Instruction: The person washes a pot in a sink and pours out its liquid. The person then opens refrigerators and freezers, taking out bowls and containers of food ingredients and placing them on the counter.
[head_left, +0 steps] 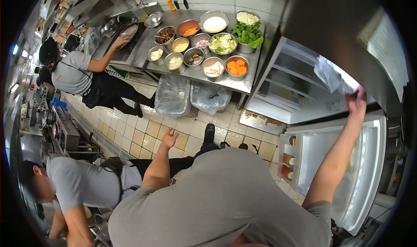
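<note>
My right hand is stretched out to the upper compartment of the open refrigerator. Its fingers are closed on the edge of a clear plastic bag; the bag's contents cannot be made out. Below that arm, the lower refrigerator door stands swung open, with several jars in its rack. My left hand hangs over the tiled floor, fingers loosely apart and holding nothing.
A steel table ahead bears several bowls, including carrot slices and leafy greens. Beneath it stand two bag-lined bins. One co-worker handles a wok; another bends at my left.
</note>
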Demonstrator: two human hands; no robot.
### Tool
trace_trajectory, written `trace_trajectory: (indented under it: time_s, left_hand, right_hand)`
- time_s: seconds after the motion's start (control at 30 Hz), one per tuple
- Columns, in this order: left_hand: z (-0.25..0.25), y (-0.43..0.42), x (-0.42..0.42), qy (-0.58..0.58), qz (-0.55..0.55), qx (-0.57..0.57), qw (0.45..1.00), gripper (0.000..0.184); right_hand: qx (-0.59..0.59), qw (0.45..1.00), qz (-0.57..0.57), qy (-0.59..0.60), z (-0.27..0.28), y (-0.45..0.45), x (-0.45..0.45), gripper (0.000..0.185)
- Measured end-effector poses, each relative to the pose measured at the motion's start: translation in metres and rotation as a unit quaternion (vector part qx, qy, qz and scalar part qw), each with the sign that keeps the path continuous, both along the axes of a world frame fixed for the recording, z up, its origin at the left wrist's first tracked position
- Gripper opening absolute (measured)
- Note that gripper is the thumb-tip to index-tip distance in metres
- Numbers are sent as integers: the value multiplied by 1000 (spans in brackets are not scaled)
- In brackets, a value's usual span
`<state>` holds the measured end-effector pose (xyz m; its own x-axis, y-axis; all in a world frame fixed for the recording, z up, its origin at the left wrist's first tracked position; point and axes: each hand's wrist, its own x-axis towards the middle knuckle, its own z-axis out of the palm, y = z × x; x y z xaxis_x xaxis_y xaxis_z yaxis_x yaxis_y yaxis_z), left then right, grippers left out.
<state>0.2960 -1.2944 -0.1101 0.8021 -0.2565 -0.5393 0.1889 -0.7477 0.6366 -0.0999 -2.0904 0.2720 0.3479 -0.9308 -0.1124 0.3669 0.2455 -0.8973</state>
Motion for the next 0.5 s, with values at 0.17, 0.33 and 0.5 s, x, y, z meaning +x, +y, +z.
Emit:
trace_trajectory:
  time_s: [0.17,0.33,0.5]
  left_hand:
    - [21,-64,83,-30,-89,-30,995,68]
    - [8,-60,156,6,-107,-37,994,68]
    - [10,-35,208,47,-100,5,994,67]
  right_hand:
    - [18,999,-6,-35,-15,62,-32,42]
    - [41,994,-93,49,-38,174,-66,45]
    - [83,988,-88,93,-45,294,-41,42]
